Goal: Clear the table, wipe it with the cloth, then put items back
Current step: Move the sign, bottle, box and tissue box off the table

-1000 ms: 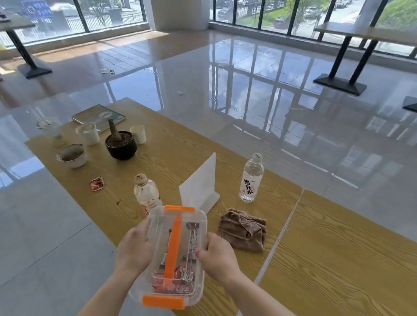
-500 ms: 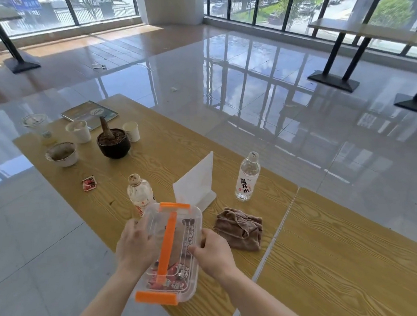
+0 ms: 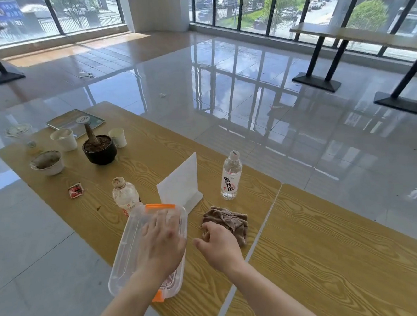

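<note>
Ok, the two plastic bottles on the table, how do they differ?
The bottle by the box is short and squat, with a brownish cap, and stands partly hidden behind the clear box under the left hand. The tall water bottle is slim, white-capped, with a white label in red characters, and stands in the open beyond the brown cloth. Both are upright, clear plastic, capped, on the wooden table.

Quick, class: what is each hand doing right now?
Left hand: open, flat on the clear plastic box.
Right hand: loosely curled, holding nothing, fingers at the edge of the brown cloth.
</note>
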`<state>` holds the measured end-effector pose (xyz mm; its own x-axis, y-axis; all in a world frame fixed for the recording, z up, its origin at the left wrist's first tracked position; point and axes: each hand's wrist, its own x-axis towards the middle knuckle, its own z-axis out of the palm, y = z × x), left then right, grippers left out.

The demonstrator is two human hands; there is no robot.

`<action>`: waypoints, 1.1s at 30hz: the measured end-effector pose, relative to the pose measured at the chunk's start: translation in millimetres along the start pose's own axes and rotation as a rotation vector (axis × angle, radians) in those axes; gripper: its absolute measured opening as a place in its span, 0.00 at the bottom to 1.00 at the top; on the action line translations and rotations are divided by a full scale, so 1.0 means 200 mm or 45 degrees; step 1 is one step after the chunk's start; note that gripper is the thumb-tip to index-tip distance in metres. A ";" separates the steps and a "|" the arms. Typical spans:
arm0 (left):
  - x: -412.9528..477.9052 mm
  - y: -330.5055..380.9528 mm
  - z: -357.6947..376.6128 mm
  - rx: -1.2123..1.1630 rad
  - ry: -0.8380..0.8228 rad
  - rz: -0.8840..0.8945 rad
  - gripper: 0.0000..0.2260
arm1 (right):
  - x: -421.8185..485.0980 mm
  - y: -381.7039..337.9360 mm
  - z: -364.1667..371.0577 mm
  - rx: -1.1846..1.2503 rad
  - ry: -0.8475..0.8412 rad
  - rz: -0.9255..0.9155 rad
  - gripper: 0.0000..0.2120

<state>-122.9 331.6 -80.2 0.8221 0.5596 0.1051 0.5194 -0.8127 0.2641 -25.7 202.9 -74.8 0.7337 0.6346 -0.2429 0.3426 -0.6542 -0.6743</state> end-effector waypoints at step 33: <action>-0.48 1.87 0.30 -0.007 -0.373 0.957 0.26 | -1.28 1.32 -1.06 -0.257 0.630 0.616 0.24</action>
<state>6.9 -35.7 -49.9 0.9793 -0.2024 0.0013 -0.1974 -0.9536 0.2273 1.2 -219.8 -42.9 0.9942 0.0248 -0.1049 -0.0213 -0.9085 -0.4173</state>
